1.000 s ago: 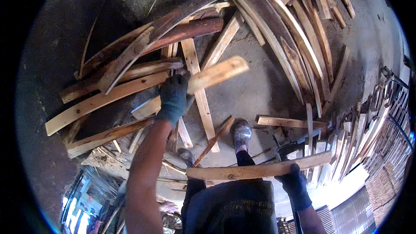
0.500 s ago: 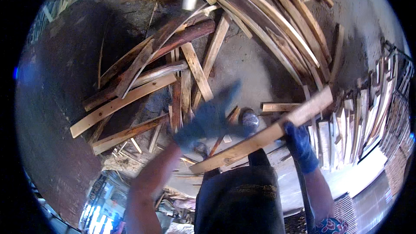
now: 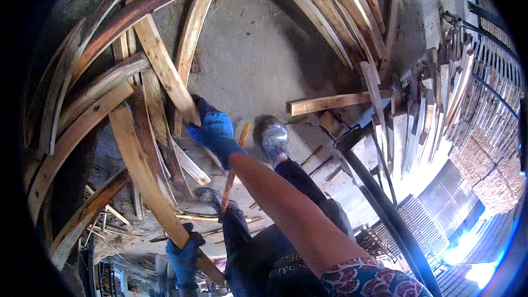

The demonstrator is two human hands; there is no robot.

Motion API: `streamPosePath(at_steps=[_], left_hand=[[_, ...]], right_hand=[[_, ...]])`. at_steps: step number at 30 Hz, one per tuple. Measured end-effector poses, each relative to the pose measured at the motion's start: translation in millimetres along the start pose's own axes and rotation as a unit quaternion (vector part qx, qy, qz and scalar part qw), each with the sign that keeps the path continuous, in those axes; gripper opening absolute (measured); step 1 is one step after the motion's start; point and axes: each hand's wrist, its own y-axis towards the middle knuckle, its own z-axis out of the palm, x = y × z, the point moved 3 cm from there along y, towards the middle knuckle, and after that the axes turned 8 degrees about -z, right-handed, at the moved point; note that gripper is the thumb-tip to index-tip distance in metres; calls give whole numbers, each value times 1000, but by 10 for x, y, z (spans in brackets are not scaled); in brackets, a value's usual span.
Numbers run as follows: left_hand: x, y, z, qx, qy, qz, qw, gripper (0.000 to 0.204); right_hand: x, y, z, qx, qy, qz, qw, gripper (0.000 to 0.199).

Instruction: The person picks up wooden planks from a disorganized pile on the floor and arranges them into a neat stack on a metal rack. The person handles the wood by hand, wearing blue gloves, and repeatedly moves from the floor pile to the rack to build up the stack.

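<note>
Sawn plank [image 3: 165, 66] over concrete floor [image 3: 236, 60], long axis diag., far end pointing up-L, near end in gloved R hand [image 3: 213, 135], fingers closed round it. Gloved L hand [image 3: 184, 256] grips 2nd plank [image 3: 146, 179] nr its lower end; that one also runs up-L, looks slightly bowed. Wood strips [image 3: 400, 137] stand packed upright at R. Reddish slab [image 3: 132, 15], rough & curved in view, far L.
</note>
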Motion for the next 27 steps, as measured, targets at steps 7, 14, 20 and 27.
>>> streamPosePath(at_steps=[7,14,20,27], left_hand=[[-78,254,-7,10,-8,108,994,22],[-414,173,513,59,23,238,969,54],[-1024,291,754,191,128,180,956,46],[-1063,298,745,152,292,280,902,70]], right_hand=[[122,-1251,-133,226,134,20,965,51],[718,-1688,-878,213,199,-53,955,36],[857,-1591,-1127,202,180,-44,962,44],[-1357,-1000,-1628,-221,509,282,783,37]])
